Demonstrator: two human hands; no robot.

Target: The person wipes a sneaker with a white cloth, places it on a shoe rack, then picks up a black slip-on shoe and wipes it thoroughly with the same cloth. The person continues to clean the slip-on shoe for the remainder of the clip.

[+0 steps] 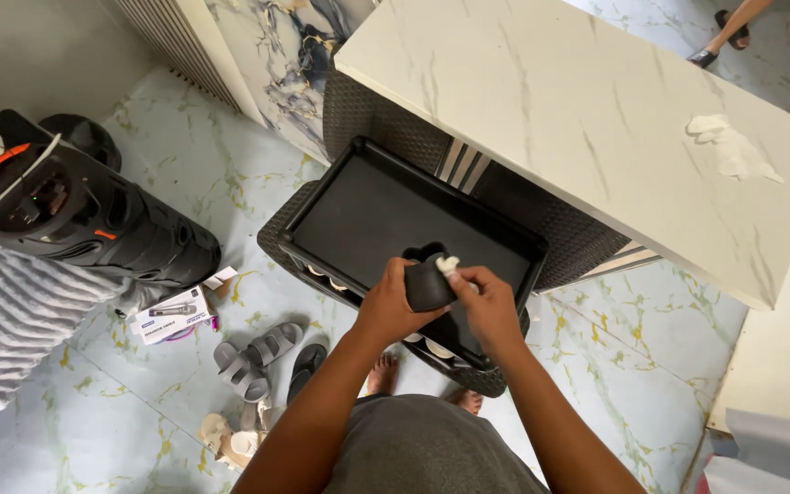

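1. The left hand [393, 306] and right hand [486, 306] cover most of a dark object [428, 282]; its kind is unclear.
2. The tray [358, 215] hides the basket's [278, 240] contents.
3. A leg [729, 27] is cut off at the top edge.

The tray [368, 206] is black. Just above the tray, the table [578, 110] is white with thin grey lines like marble. Under the tray, the floor [614, 348] is pale with green and yellow streaks. Left of the tray, the sandals [253, 355] are grey and the speaker [93, 220] is black with orange bits.
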